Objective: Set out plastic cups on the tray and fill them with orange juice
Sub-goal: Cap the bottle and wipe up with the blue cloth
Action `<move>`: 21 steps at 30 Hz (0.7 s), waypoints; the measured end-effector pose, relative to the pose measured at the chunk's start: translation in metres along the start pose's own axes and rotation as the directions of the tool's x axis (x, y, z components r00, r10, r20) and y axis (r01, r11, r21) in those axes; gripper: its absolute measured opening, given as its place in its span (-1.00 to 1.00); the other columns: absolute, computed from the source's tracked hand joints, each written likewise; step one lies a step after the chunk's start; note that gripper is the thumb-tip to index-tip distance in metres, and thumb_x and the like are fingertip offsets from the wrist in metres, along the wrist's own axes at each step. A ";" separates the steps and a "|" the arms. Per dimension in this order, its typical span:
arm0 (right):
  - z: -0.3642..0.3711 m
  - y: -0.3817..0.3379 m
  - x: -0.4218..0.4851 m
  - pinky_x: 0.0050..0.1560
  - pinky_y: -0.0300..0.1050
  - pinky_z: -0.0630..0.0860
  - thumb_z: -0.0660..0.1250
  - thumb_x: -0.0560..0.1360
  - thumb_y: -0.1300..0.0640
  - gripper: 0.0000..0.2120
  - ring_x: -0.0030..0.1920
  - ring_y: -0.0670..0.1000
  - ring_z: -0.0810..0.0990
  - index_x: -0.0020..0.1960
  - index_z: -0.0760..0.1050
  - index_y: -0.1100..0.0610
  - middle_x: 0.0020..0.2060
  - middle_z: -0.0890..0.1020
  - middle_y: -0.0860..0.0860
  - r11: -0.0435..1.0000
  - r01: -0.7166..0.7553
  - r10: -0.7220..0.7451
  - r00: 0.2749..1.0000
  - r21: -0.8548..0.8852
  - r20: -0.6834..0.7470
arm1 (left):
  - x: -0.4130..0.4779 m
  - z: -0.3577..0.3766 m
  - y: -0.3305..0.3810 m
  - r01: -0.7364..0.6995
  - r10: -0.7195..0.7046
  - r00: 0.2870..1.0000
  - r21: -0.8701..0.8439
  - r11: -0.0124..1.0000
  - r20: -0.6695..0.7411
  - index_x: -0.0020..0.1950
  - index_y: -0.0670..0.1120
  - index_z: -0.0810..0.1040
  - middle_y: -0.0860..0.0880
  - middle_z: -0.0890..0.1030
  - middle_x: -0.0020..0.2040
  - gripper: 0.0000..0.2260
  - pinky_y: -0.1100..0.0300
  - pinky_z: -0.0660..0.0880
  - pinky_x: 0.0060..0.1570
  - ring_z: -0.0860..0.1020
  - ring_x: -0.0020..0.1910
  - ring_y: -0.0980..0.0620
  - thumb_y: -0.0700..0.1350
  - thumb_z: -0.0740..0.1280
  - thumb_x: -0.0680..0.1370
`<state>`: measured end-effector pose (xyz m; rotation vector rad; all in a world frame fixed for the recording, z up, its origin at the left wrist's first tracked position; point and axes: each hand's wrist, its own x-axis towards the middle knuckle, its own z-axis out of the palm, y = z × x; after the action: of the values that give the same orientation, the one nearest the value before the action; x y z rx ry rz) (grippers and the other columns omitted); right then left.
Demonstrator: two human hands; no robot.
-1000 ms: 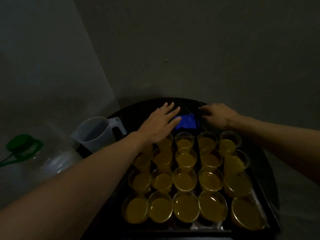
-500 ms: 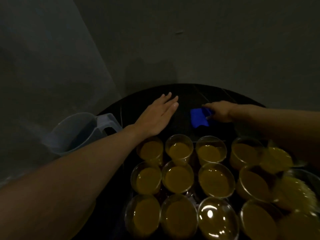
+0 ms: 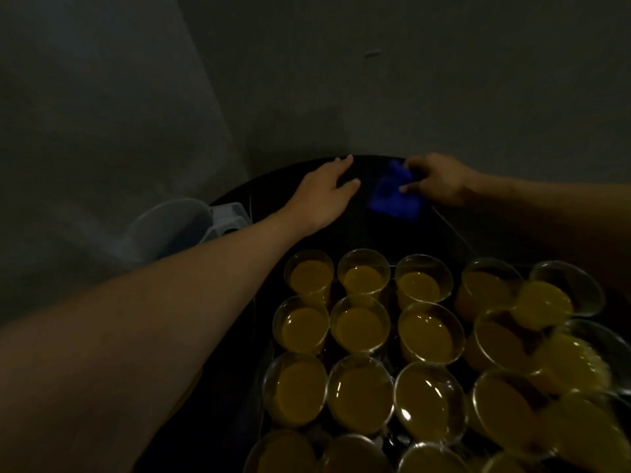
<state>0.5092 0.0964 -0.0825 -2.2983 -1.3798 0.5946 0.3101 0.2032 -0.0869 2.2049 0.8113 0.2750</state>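
Observation:
Several clear plastic cups [image 3: 360,324] filled with orange juice stand in rows on a dark tray [image 3: 263,377] in the lower right of the head view. Beyond them, on the dark round table [image 3: 345,233], lies a blue cloth [image 3: 392,199]. My right hand [image 3: 435,179] pinches the cloth's far edge with thumb and fingers. My left hand [image 3: 324,196] rests flat on the table just left of the cloth, fingers straight, holding nothing.
A clear plastic measuring jug [image 3: 177,227] with a handle stands at the table's left edge, beside my left forearm. Grey walls meet in a corner close behind the table. The scene is dim.
Both hands have moved farther back toward the table's far edge. The blue cloth has slid back with my right hand and is now bunched up. The view has tilted closer to the cups.

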 end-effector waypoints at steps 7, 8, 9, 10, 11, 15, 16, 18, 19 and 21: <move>-0.055 -0.088 -0.067 0.04 -0.06 0.50 0.31 0.58 0.20 -0.86 0.08 -0.02 0.58 0.12 0.51 0.04 0.09 0.58 0.01 0.957 0.123 -0.167 0.974 0.262 0.154 | -0.048 -0.049 0.061 0.206 -0.187 0.979 -0.399 0.894 0.087 0.52 -0.09 0.38 -0.11 0.36 0.54 -0.33 0.06 0.30 0.46 0.35 0.48 -0.10 -0.20 0.42 0.40; -0.059 -0.100 -0.076 0.03 -0.07 0.51 0.32 0.58 0.20 -0.87 0.08 -0.01 0.60 0.10 0.52 0.03 0.08 0.60 0.01 0.950 0.131 -0.185 0.968 0.284 0.171 | -0.062 -0.055 0.066 0.233 -0.202 0.973 -0.501 0.834 0.115 0.34 -0.12 0.53 -0.13 0.43 0.47 -0.40 -0.01 0.36 0.42 0.41 0.41 -0.12 -0.18 0.39 0.27; -0.060 -0.112 -0.085 0.03 -0.06 0.52 0.33 0.57 0.20 -0.88 0.07 0.00 0.62 0.08 0.53 0.04 0.07 0.62 0.01 0.944 0.142 -0.204 0.961 0.297 0.187 | -0.078 -0.061 0.070 0.262 -0.213 0.965 -0.595 0.760 0.153 0.18 -0.13 0.57 -0.14 0.46 0.44 -0.45 -0.02 0.41 0.31 0.44 0.35 -0.14 -0.16 0.35 0.18; -0.061 -0.123 -0.093 0.04 -0.04 0.54 0.35 0.56 0.20 -0.88 0.06 -0.01 0.64 0.07 0.55 0.03 0.04 0.65 0.00 0.940 0.151 -0.222 0.952 0.305 0.210 | -0.095 -0.067 0.072 0.286 -0.215 0.958 -0.659 0.695 0.189 0.14 -0.12 0.57 -0.14 0.46 0.43 -0.45 0.02 0.43 0.18 0.47 0.29 -0.14 -0.15 0.33 0.14; -0.060 -0.135 -0.102 0.07 -0.01 0.56 0.36 0.56 0.20 -0.88 0.04 -0.01 0.66 0.06 0.57 0.02 0.01 0.67 -0.01 0.938 0.159 -0.240 0.939 0.308 0.245 | -0.114 -0.072 0.072 0.300 -0.207 0.954 -0.696 0.652 0.217 0.16 -0.12 0.55 -0.14 0.48 0.40 -0.45 0.06 0.44 0.08 0.50 0.21 -0.13 -0.15 0.32 0.15; -0.050 -0.183 -0.136 0.14 0.02 0.56 0.37 0.55 0.21 -0.84 0.10 0.01 0.66 0.12 0.60 0.05 0.06 0.69 -0.01 0.942 0.171 -0.265 0.905 0.287 0.333 | -0.177 -0.088 0.055 0.306 -0.251 0.948 -0.767 0.563 0.194 0.09 -0.13 0.51 -0.11 0.53 0.34 -0.53 0.11 0.46 -0.06 0.54 0.15 -0.09 -0.17 0.32 0.17; -0.046 -0.194 -0.144 0.15 0.00 0.56 0.37 0.56 0.22 -0.84 0.10 0.01 0.66 0.12 0.60 0.07 0.07 0.69 0.01 0.944 0.182 -0.268 0.911 0.275 0.313 | -0.189 -0.092 0.048 0.300 -0.287 0.945 -0.777 0.554 0.160 0.12 -0.13 0.51 -0.11 0.53 0.35 -0.57 0.11 0.47 -0.07 0.55 0.16 -0.08 -0.18 0.32 0.24; -0.033 -0.214 -0.158 0.12 -0.04 0.55 0.38 0.56 0.21 -0.86 0.09 0.01 0.64 0.10 0.59 0.08 0.06 0.66 0.02 0.952 0.205 -0.264 0.926 0.227 0.271 | -0.216 -0.097 0.037 0.280 -0.335 0.937 -0.785 0.552 0.099 0.20 -0.11 0.54 -0.12 0.58 0.29 -0.68 0.07 0.54 -0.05 0.60 0.15 -0.05 -0.20 0.33 0.44; -0.025 -0.223 -0.165 0.12 -0.03 0.54 0.39 0.55 0.20 -0.87 0.09 0.03 0.63 0.09 0.59 0.07 0.06 0.65 0.02 0.954 0.213 -0.264 0.930 0.210 0.256 | -0.230 -0.098 0.033 0.276 -0.352 0.933 -0.778 0.564 0.076 0.24 -0.11 0.55 -0.10 0.62 0.25 -0.73 0.04 0.58 -0.02 0.64 0.13 -0.04 -0.20 0.32 0.53; -0.008 -0.236 -0.175 0.16 0.03 0.54 0.40 0.54 0.19 -0.84 0.08 0.03 0.62 0.11 0.59 0.06 0.05 0.64 0.02 0.955 0.212 -0.263 0.930 0.209 0.258 | -0.260 -0.100 0.026 0.268 -0.372 0.928 -0.759 0.593 0.037 0.32 -0.06 0.54 -0.08 0.64 0.20 -0.75 -0.01 0.63 0.07 0.66 0.12 -0.02 -0.17 0.29 0.64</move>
<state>0.2682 0.0422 0.0764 -1.9221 -1.6336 0.9535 0.0777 0.0845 0.0149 1.2235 0.9309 0.4761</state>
